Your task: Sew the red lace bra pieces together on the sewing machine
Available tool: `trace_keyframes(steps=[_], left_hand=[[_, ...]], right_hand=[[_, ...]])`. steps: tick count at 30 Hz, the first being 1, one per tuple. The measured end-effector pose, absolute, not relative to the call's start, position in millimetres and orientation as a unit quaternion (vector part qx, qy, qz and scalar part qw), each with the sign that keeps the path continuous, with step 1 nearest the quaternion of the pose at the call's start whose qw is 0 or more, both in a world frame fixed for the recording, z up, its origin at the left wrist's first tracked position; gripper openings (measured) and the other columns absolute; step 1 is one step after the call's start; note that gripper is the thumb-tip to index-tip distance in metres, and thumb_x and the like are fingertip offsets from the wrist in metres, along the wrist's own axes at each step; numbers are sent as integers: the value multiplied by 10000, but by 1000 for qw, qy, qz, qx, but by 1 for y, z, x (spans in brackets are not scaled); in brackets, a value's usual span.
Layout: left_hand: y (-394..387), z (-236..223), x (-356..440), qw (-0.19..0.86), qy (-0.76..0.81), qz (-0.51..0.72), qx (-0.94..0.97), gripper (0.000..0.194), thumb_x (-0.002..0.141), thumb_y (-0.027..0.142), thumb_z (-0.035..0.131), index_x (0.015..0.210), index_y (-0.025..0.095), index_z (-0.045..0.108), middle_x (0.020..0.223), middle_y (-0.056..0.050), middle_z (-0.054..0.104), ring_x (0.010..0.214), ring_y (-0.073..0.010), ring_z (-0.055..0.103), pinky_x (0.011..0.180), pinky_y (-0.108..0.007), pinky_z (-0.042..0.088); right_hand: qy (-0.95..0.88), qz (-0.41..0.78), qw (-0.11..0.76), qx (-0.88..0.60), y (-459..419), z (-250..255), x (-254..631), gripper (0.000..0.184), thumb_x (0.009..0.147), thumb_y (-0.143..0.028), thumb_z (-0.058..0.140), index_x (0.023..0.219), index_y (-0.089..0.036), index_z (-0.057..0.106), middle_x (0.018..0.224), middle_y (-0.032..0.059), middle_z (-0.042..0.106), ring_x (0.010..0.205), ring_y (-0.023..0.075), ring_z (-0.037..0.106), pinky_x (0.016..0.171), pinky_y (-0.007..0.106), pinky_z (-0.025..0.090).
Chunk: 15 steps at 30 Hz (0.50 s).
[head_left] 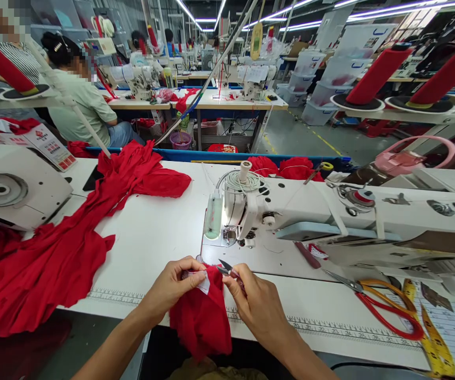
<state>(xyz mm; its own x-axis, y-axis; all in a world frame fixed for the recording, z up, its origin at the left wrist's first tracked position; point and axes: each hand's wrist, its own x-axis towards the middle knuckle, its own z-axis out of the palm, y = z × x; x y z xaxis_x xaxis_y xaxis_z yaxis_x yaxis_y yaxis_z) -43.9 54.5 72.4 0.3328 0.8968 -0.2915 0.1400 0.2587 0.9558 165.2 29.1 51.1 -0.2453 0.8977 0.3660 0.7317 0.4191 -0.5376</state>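
Note:
My left hand [175, 287] pinches the top of a red fabric piece [201, 324] where a white label patch [203, 284] shows. The cloth hangs down over the table's front edge. My right hand [253, 301] is closed around small thread snips [229, 270], their dark blades pointing left and apart at the tips, close to the top edge of the red cloth. Just beyond both hands stands the sewing machine's needle area [231, 236], with a clear guard [213, 215] beside it.
Orange-and-red-handled scissors [389, 306] and a yellow tape measure [433, 338] lie at the right. A long heap of red fabric [73, 243] covers the left of the table [152, 232]. Red thread cones [377, 74] stand behind the machine. A co-worker [80, 100] sits across, at the left.

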Motion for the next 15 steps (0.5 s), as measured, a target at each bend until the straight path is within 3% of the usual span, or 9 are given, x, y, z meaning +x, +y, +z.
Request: trace_keyframes(steps=[4, 7, 11, 15], left_hand=[[45, 86, -40, 481, 491, 269, 675, 199, 922, 363, 599, 828, 218, 697, 885, -28, 614, 904, -204, 541, 856, -303, 372], [39, 97, -40, 486, 455, 239, 707, 203, 936, 364, 592, 831, 226, 697, 853, -19, 636, 859, -192, 540, 820, -289, 375], [36, 102, -44, 515, 477, 240, 670, 194, 901, 374, 623, 825, 219, 710, 838, -20, 640, 782, -180, 530, 704, -268, 374], [34, 98, -49, 523, 507, 240, 641, 157, 876, 351, 635, 825, 214, 694, 852, -14, 656, 804, -183, 551, 721, -263, 391]], right_hand=[[-730, 327, 351, -486, 41, 71, 176, 402, 976, -594, 498, 814, -226, 475, 787, -11, 563, 647, 128, 499, 570, 223, 395], [-742, 443, 320, -388, 55, 88, 179, 442, 974, -630, 460, 924, -208, 579, 912, 23, 617, 773, 149, 544, 695, 251, 454], [-750, 540, 206, -323, 69, 95, 178, 405, 976, -561, 496, 901, -188, 633, 754, -15, 555, 677, 132, 471, 612, 237, 411], [-738, 565, 158, -332, 71, 90, 177, 208, 931, -352, 572, 821, -179, 608, 662, -62, 399, 598, 96, 341, 522, 211, 301]])
